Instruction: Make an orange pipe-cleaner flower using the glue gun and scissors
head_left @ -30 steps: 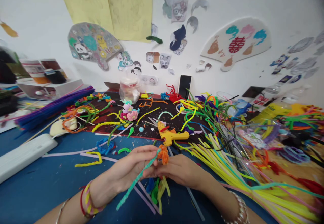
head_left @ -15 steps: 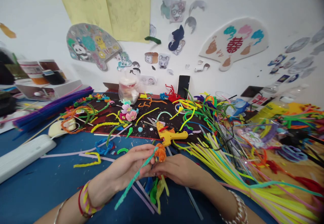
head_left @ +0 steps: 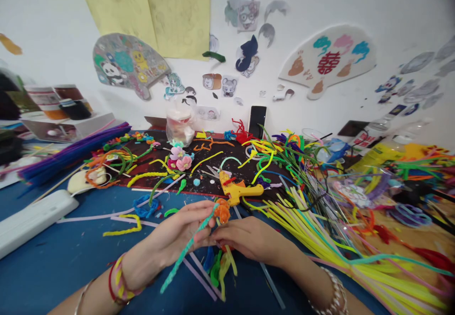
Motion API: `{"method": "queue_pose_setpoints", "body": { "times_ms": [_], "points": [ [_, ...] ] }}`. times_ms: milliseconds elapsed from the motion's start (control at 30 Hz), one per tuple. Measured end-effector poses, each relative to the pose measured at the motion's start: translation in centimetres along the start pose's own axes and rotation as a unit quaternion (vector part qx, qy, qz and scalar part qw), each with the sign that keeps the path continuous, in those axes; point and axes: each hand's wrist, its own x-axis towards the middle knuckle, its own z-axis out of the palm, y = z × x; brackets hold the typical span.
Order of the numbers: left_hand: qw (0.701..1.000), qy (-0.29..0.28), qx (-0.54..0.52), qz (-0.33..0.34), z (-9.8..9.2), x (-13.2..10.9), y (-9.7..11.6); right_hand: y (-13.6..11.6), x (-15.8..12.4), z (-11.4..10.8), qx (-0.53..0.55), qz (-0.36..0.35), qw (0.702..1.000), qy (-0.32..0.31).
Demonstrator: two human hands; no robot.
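Observation:
My left hand [head_left: 177, 236] is closed on a twisted teal pipe cleaner [head_left: 188, 248], which slants down toward me. A curled orange pipe cleaner piece [head_left: 222, 210] sits at its upper end, by my left fingertips. My right hand [head_left: 249, 240] is closed too, its fingertips meeting the left fingers just under the orange piece; what they pinch is hidden. Below the hands lie short blue, green and yellow pipe cleaner pieces [head_left: 216, 270], partly covered. A yellow glue gun [head_left: 241, 191] rests just beyond the orange piece.
Scissors [head_left: 213, 171] lie behind the glue gun on a dark mat [head_left: 149, 182]. Yellow pipe cleaners [head_left: 302, 229] spread along the right. A white power strip [head_left: 39, 220] is at left, and pink flowers [head_left: 181, 158] stand at the back. A phone [head_left: 257, 121] leans on the wall.
The orange piece and the top of the teal pipe cleaner have shifted slightly left and up with my left fingers. My right hand stays nearly in place.

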Motion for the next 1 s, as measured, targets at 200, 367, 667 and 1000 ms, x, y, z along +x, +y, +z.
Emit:
{"method": "queue_pose_setpoints", "body": {
  "times_ms": [200, 367, 667, 1000],
  "points": [
    [1.000, 0.005, -0.003, 0.003, 0.1, 0.0, 0.0, 0.2, 0.1, 0.5, 0.064, 0.012, 0.996, 0.057],
    [0.999, 0.018, -0.007, 0.031, 0.3, 0.0, 0.3, 0.0, 0.4, -0.3, 0.106, 0.051, 0.982, 0.148],
    [0.994, 0.090, -0.007, 0.066, 0.6, 0.0, -0.1, 0.3, 0.4, -1.0, 0.075, 0.208, 0.962, 0.158],
    [0.979, 0.041, 0.146, 0.140, 0.6, 0.2, -0.2, 0.6, 0.7, -1.3, 0.138, 0.253, 0.944, 0.159]
  ]
}}
